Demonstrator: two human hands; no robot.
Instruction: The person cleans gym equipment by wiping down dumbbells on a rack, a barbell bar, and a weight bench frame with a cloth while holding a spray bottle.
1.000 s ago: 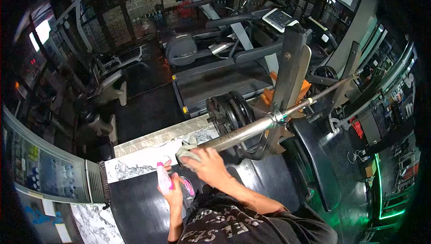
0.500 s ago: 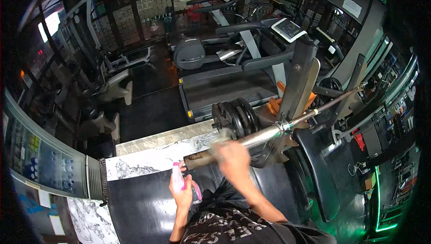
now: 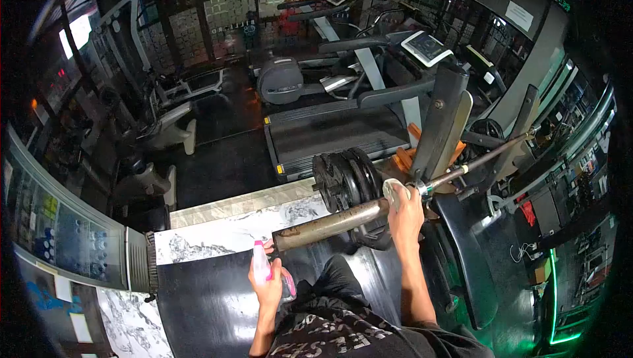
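My left hand (image 3: pixel 269 287) is closed around a spray bottle (image 3: pixel 261 263) with a pink and whitish body, held upright near the end of the barbell (image 3: pixel 333 223). My right hand (image 3: pixel 407 218) grips a pale cloth (image 3: pixel 391 191) and presses it against the barbell's thick sleeve, close to the inner collar. Brownish worn patches show on the sleeve. The bar rests across a rack upright (image 3: pixel 443 124) and carries no plates on this near sleeve. Part of the sleeve is hidden behind my right hand and the cloth.
Black weight plates (image 3: pixel 346 177) are stored just behind the sleeve. A padded bench (image 3: pixel 465 259) stands at the right under the bar. Beyond lies a treadmill (image 3: pixel 336 130) with other machines. A glass-fronted drinks fridge (image 3: pixel 72 233) is at the left.
My right hand has slid with the cloth along the sleeve, from near its outer part rightward to the inner collar. My left hand keeps the spray bottle in nearly the same place.
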